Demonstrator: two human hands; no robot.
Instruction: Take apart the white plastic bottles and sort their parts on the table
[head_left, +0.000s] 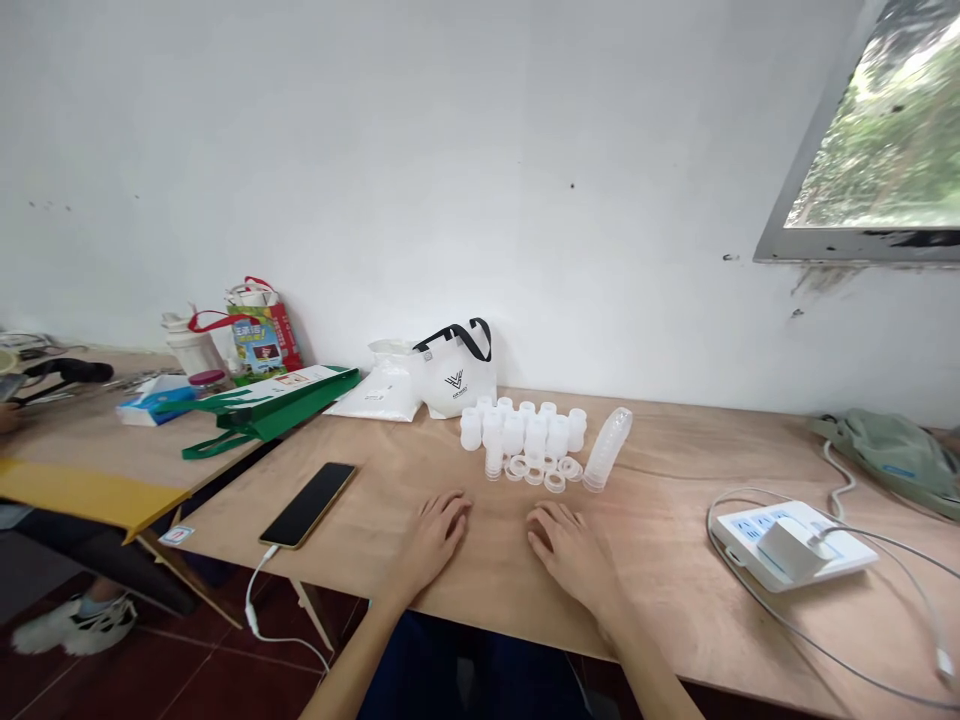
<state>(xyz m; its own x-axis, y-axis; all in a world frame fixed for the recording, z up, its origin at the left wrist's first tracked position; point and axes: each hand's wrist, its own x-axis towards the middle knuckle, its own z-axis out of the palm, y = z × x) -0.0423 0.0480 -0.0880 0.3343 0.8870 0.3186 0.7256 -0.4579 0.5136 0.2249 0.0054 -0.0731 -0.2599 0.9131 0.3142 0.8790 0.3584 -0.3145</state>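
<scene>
My left hand (436, 535) rests palm down on the wooden table (480, 590), its fingers loosely bent and apart from any object. Opposite it lies my right hand (564, 540), also palm down, with relaxed fingers and nothing visible in them. Beyond both hands stand several translucent white plastic bottles (535, 438) in a cluster. In front of the bottles lie several clear plastic rings (555, 482), with a short ring stack (493, 462) at their left. To the right, a longer curved stack of clear plastic caps or cups (607, 450) leans over.
A phone (309, 505) on a charging cable lies left. Against the wall are a white tote bag (457, 380) and a white plastic packet (382, 388). A green bag (277, 405) lies further left. A power strip (791, 545) with cables and a grey-green pouch (892, 460) sit right.
</scene>
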